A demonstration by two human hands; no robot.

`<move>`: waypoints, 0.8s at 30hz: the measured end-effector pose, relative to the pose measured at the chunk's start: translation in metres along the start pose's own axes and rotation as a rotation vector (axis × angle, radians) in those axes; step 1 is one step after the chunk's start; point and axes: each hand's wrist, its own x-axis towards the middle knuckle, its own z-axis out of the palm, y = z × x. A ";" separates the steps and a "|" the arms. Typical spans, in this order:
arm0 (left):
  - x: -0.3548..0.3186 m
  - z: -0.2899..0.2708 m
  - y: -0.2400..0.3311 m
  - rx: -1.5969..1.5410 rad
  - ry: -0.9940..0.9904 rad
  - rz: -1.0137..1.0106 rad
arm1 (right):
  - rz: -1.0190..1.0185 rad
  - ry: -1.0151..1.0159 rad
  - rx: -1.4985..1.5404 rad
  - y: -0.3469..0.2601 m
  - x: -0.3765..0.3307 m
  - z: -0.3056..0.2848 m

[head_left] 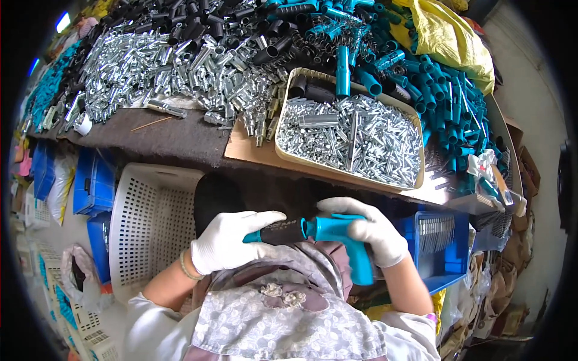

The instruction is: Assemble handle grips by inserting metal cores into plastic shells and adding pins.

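In front of my lap I hold a teal, pistol-shaped plastic handle [337, 229] and a black tube [289, 232] end to end. My white-gloved left hand [226, 242] is closed round the tube's left part, where some teal shows between the fingers. My right hand [380, 236], also gloved, grips the handle from above, fingers over its body and its curved grip hanging below. The tube and the handle meet at a narrow neck; whether they are joined I cannot tell. Beyond my hands, a cream tray [352, 174] of small metal pins stands on cardboard at the bench edge.
Heaped metal sleeves [126, 66] cover the bench's left. Black tubes [211, 27] lie behind them, and teal tubes [442, 90] are piled at right. A white perforated basket [135, 222] stands at my left, a blue bin [442, 240] at my right. A yellow sack [451, 39] lies far right.
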 end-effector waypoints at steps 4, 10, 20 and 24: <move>-0.005 -0.009 -0.004 -0.035 -0.198 -0.019 | -0.157 -0.074 -0.861 -0.004 -0.003 0.009; -0.012 -0.012 -0.034 -0.384 -0.473 -0.265 | -1.168 -0.165 -1.729 0.009 0.013 0.018; -0.016 -0.014 -0.018 -0.111 -0.383 -0.126 | -0.322 -0.204 -1.040 0.006 0.011 0.026; -0.007 -0.032 0.012 0.601 -0.091 0.268 | 0.307 0.010 0.058 0.018 0.009 0.022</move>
